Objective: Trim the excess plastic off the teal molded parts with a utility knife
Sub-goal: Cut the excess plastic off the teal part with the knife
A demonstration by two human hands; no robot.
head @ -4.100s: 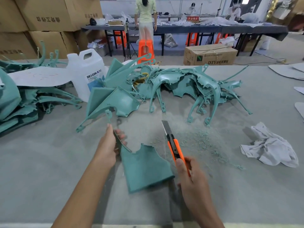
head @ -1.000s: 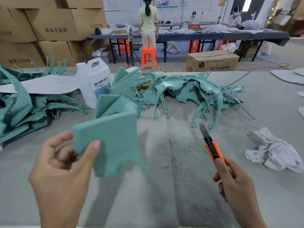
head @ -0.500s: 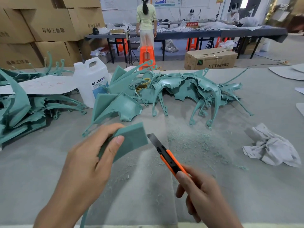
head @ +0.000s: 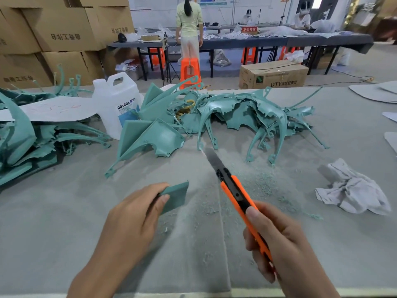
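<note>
Teal molded parts [head: 236, 112] heaped across upper centre and left edge. Lower centre: left hand [head: 133, 220] pinching a flat teal piece [head: 175, 195], thumb on top; right hand [head: 279, 244] wrapped round orange utility knife [head: 236, 194], blade [head: 211, 157] extended, apart from the piece. Probably best: bring edge to blade, shave shallow, cut away from the holding hand.

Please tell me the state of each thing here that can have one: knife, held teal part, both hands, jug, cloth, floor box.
utility knife: blade extended, pointing away.
teal part: held at one end.
left hand: holds the teal part.
right hand: grips the utility knife.
jug: upright.
rag: crumpled.
cardboard box: closed.
</note>
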